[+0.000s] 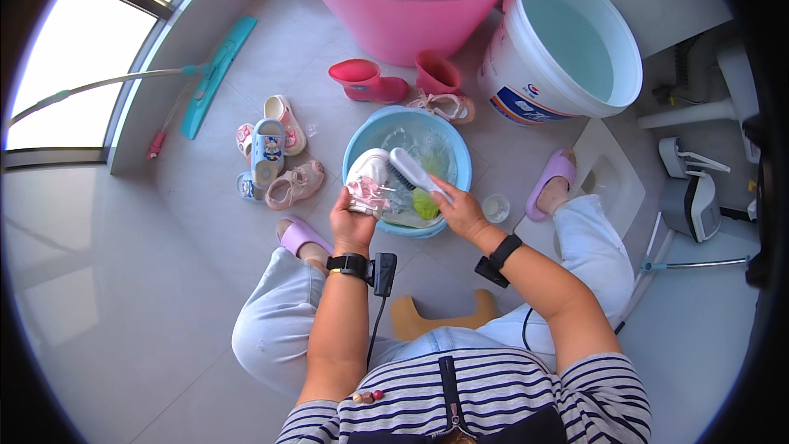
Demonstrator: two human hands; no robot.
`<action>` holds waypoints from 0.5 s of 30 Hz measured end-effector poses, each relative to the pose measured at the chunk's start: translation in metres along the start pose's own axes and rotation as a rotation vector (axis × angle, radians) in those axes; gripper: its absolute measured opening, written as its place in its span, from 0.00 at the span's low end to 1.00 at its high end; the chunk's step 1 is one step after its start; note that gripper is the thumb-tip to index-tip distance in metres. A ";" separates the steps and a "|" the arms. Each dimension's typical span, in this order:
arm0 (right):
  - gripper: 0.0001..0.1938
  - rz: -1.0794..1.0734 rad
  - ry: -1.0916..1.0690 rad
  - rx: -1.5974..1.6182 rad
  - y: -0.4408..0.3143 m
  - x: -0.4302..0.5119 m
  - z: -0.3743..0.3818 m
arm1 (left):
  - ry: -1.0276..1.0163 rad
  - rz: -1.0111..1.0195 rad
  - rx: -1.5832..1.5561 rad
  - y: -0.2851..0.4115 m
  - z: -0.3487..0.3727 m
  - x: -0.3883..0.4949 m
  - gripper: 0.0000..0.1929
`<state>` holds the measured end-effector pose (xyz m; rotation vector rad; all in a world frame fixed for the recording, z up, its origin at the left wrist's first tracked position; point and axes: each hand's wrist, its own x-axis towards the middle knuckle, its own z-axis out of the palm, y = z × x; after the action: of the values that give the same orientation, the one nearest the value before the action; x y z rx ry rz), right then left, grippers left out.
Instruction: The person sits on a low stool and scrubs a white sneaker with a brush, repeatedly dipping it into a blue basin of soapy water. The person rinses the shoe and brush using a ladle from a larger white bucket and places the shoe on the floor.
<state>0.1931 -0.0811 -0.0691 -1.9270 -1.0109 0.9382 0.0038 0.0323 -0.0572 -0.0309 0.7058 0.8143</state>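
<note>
My left hand [352,219] grips a small white shoe with pink laces [368,176], toe pointing away from me, over the left side of a light blue basin [461,135]. In my right hand [459,211] is the handle of a white scrub brush [414,174]; its dark bristles face the shoe, near its upper. Whether they touch it I cannot tell. Sudsy water fills the basin, with a bright green item [425,203] in it, partly behind the brush. A small clear cup [495,208] stands on the floor right of the basin.
Beyond the basin stand pink rain boots [376,87], a pink shoe [453,108], a large pink tub [407,18] and a white bucket of water [524,83]. Children's clogs and sandals [269,151] lie left, near a teal floor squeegee [219,77]. A squat toilet [607,179] is right.
</note>
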 end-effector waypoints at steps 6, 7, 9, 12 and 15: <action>0.22 0.013 0.003 -0.084 -0.038 0.006 0.004 | 0.026 -0.021 0.078 -0.007 0.011 -0.005 0.20; 0.22 -0.038 0.062 -0.009 -0.042 0.004 0.005 | -0.015 -0.016 0.035 -0.004 0.014 -0.007 0.20; 0.22 -0.224 0.225 0.157 -0.045 -0.001 0.007 | -0.146 -0.014 -0.035 0.000 0.022 -0.010 0.20; 0.22 -0.205 0.228 0.072 -0.045 -0.004 0.005 | -0.028 -0.042 0.021 -0.014 0.028 -0.016 0.23; 0.22 -0.104 0.194 0.034 -0.043 -0.002 0.002 | 0.014 -0.212 -0.008 -0.029 0.030 -0.018 0.22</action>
<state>0.1767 -0.0652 -0.0324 -1.8771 -0.9651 0.6909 0.0317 0.0089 -0.0305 -0.1167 0.6997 0.6140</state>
